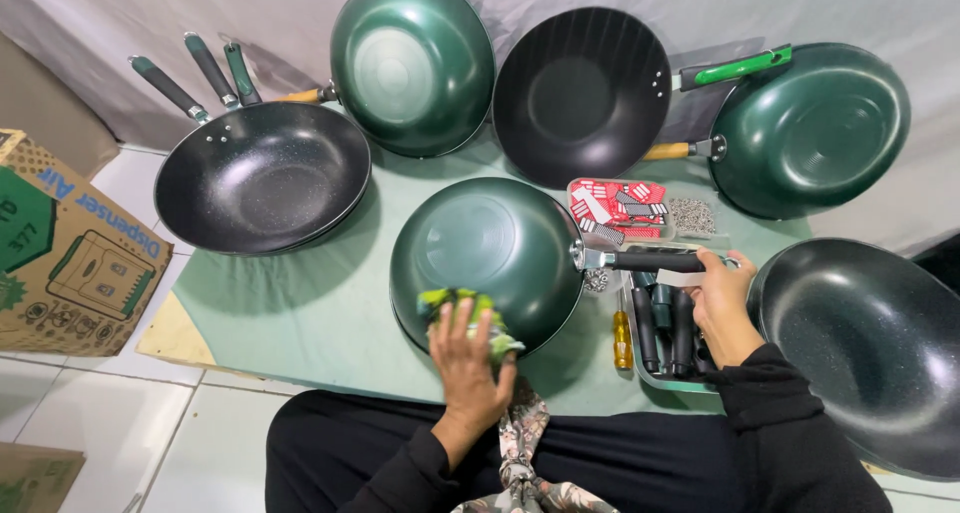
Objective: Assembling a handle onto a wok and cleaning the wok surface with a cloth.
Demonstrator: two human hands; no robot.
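Green mat (300, 313): cloth (470, 318) under left fingers (462, 325).

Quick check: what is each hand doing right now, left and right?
Left hand: closed on a green cloth, pressed against the upturned green wok.
Right hand: closed around that wok's black handle.

Lighting even and bright, from above. Soft glare on green pan undersides (415, 68). Short shadows on table (300, 313). Focus sharp; wide-angle bending at edges.
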